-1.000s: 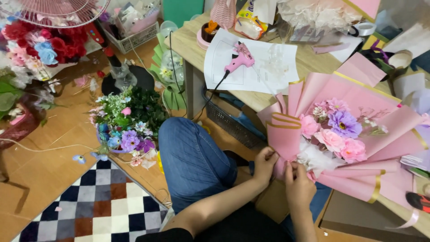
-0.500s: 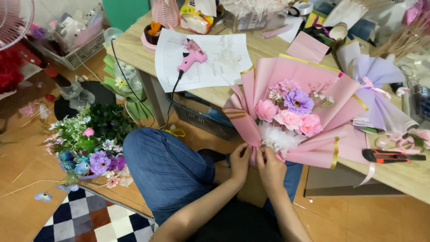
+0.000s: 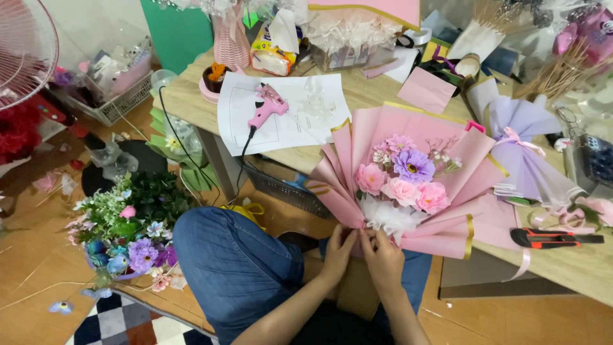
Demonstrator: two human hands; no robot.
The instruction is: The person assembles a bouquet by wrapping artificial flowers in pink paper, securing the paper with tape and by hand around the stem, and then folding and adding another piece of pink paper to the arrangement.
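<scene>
A bouquet [image 3: 408, 179] of pink and purple flowers, wrapped in pink paper with gold edging, leans on the wooden table's [image 3: 332, 153] front edge over my lap. My left hand [image 3: 340, 250] and my right hand [image 3: 382, 255] both pinch the gathered wrap at the bouquet's base, just under a tuft of white tissue [image 3: 388, 217]. The stems below my fingers are hidden.
A pink glue gun [image 3: 268, 105] lies on white paper [image 3: 281, 115], its cord hanging off the table. An orange utility knife [image 3: 549, 237] and a lilac wrapped bouquet [image 3: 523, 153] lie at the right. A flower bunch [image 3: 131, 230] stands on the floor at left, near a fan [image 3: 25, 51].
The view has swung left and down, so the bouquet sits more central. Both hands stay at the bouquet's base, fingers shifting on the wrap.
</scene>
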